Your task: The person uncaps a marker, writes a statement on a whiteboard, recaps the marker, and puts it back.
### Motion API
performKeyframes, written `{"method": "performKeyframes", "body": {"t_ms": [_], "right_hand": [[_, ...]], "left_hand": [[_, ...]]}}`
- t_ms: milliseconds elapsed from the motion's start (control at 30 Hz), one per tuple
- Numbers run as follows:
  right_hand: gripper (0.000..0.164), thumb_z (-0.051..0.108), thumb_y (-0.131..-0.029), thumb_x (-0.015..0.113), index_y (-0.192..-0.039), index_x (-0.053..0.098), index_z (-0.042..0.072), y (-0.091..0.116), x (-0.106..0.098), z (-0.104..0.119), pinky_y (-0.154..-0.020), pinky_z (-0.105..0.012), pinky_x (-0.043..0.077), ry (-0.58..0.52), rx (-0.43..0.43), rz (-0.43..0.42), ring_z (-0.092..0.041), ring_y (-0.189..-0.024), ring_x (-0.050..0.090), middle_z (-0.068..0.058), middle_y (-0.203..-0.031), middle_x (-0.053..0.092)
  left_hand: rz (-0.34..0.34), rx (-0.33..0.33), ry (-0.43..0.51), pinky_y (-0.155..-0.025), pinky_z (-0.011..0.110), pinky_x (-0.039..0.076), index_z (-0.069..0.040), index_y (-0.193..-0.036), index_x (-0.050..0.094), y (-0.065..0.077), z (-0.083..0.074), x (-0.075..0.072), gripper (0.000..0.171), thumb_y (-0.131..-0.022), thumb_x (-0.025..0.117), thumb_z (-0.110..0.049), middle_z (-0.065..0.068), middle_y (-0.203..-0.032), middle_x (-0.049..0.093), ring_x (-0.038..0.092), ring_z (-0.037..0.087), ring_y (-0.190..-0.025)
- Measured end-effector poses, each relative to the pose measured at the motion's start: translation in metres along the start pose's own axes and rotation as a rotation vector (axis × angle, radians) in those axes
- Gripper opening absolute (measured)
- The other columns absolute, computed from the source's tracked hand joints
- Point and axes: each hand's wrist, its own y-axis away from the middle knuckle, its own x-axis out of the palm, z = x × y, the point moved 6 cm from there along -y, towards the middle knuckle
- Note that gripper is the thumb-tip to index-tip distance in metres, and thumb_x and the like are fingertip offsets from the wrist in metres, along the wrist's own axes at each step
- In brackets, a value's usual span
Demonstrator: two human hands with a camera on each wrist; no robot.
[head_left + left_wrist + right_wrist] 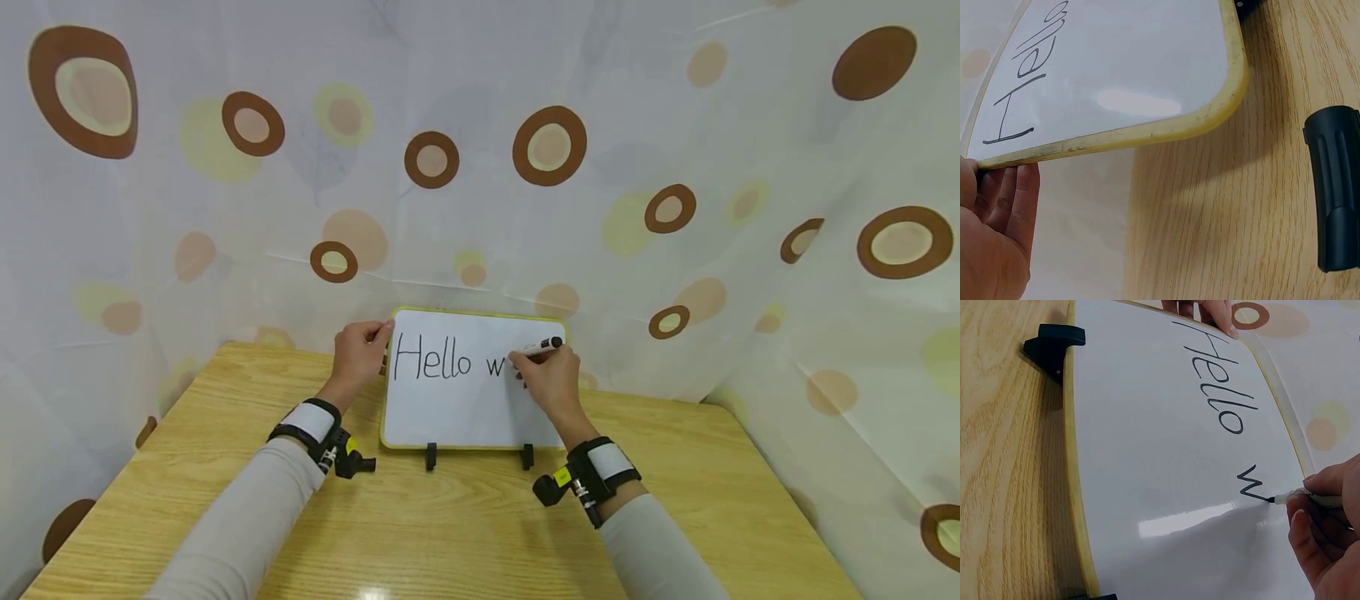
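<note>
A circle-patterned curtain [480, 225] hangs behind a wood-grained table [442, 525].

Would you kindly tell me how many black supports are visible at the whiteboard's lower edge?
2: the left support is nearer the whiteboard's lower-left corner, and the right support is nearer its lower-right corner. Any behind the board would be hidden.

A creased, whitish curtain [480, 212] printed with brown rings [520, 147] and overlapping peach and yellow dots [832, 392] hangs behind and beside a pale wood-grain table [450, 517], whose surface catches a small bright glint [371, 593].
</note>
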Motion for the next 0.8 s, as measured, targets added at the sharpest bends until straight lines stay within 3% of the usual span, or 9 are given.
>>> {"method": "performKeyframes", "body": {"t_ms": [800], "right_hand": [[0.016,0.016,-0.088,0.080,-0.089,0.073,0.001,0.0100,-0.0046,-0.0091,-0.052,-0.028,0.055,-0.027,-0.013,-0.022,-0.037,-0.067,0.071,-0.016,-0.077,0.074]], "left_hand": [[-0.009,0.007,-0.019,-0.062,0.033,0.061,-0.003,-0.119,0.073,-0.0005,0.0073,-0.0051,0.038,-0.108,0.054,-0.033,0.015,-0.098,0.068,0.064,0.022,-0.072]]}}
